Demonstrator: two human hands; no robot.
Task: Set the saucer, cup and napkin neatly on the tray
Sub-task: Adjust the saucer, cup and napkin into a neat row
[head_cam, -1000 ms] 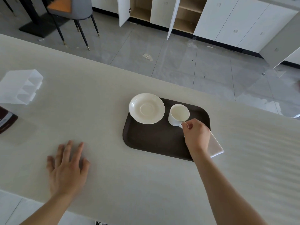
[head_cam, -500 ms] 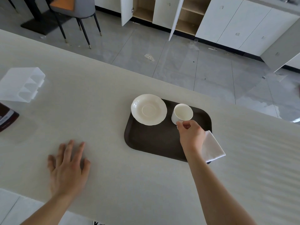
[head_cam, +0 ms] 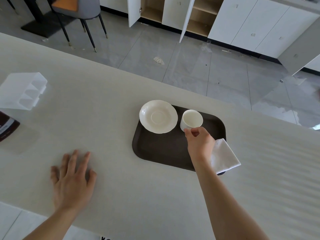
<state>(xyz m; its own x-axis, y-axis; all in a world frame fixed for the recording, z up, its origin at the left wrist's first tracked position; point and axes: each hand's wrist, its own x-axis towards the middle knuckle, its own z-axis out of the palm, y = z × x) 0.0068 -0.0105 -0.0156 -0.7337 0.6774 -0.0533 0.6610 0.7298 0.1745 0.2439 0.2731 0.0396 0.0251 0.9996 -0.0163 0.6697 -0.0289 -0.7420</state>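
A dark brown tray (head_cam: 162,149) lies on the pale counter. A white saucer (head_cam: 158,116) rests on its far left corner, overhanging the rim. Just right of it stands an empty white cup (head_cam: 191,119), upright on the tray. My right hand (head_cam: 200,142) pinches the cup at its near side, where the handle is hidden by my fingers. A folded white napkin (head_cam: 223,156) lies on the tray's near right corner, partly under my wrist and sticking out past the edge. My left hand (head_cam: 72,179) lies flat on the counter, fingers spread, well left of the tray.
A clear plastic compartment box (head_cam: 22,90) sits at the counter's far left, with a dark brown package (head_cam: 7,126) near it at the frame edge. Beyond the counter are grey floor tiles, a chair (head_cam: 78,7) and white cabinets with open doors.
My right hand has shifted slightly left along the cup's near side, uncovering more of the napkin. The cup, saucer and left hand stay where they were.
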